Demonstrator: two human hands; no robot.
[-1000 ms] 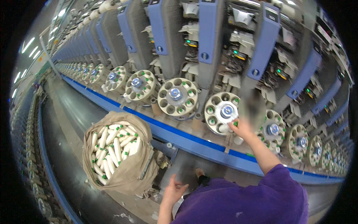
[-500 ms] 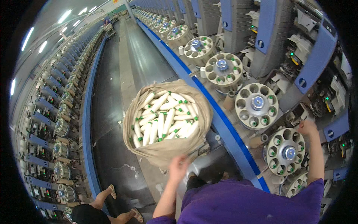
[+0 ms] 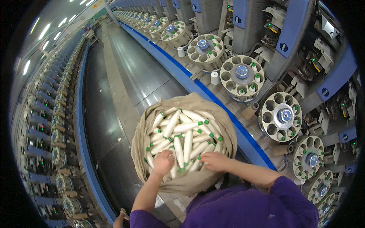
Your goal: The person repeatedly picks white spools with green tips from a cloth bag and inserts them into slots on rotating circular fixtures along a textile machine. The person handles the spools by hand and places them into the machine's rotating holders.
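Note:
A large beige cloth sack [image 3: 152, 114] stands in front of me, heaped with white yarn bobbins [image 3: 188, 146] that have green ends. Both my hands are over the near part of the heap. My left hand [image 3: 164, 162] has its fingers curled down onto a bobbin at the near left, and the fingertips are partly hidden. Coming in from the right, my right hand [image 3: 213, 161] closes its fingers at the green end of another bobbin. The bobbins lie in mixed directions, some across others.
Along my right runs a blue rail [image 3: 251, 146], with round multi-hole bobbin magazines [image 3: 281, 117] of the winding machines behind it. Brown paper cones [image 3: 249, 111] and a white yarn cone [image 3: 215, 78] stand there. Another machine row [image 3: 59, 138] lines the left side. A person's foot [image 3: 122, 216] shows at lower left.
My right hand has come from the magazine at the right over to the sack. My left hand has moved from the sack's near rim onto the bobbins. The view has shifted.

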